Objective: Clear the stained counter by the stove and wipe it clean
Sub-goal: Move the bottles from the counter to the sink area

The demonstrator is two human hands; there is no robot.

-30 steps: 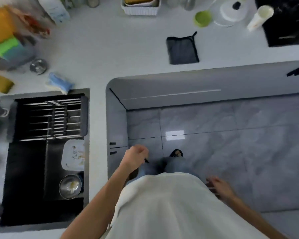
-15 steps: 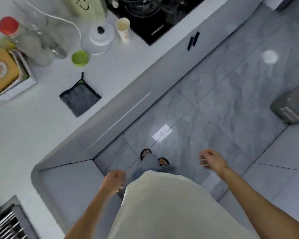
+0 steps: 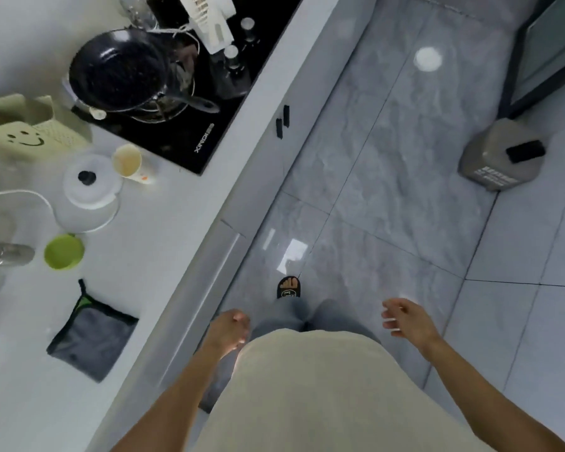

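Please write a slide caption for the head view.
Empty-handed person walks beside white counter holding grey cloth, green cup, near stove.

I have 1 view only, from the head-worn camera, looking steeply down past the person's pale shirt [image 3: 310, 396] to the glossy grey tiled floor [image 3: 388, 190]. The white stone counter [image 3: 157, 243] runs diagonally along the left of the picture, its front edge nearest the body, and the black glass stove top [image 3: 190, 132] sits toward the counter's far end. The wide lens bends the edges; both forearms enter from the bottom.

White counter [image 3: 150, 256], grey cloth [image 3: 93, 340], green cup [image 3: 64, 251], black stove [image 3: 190, 125]
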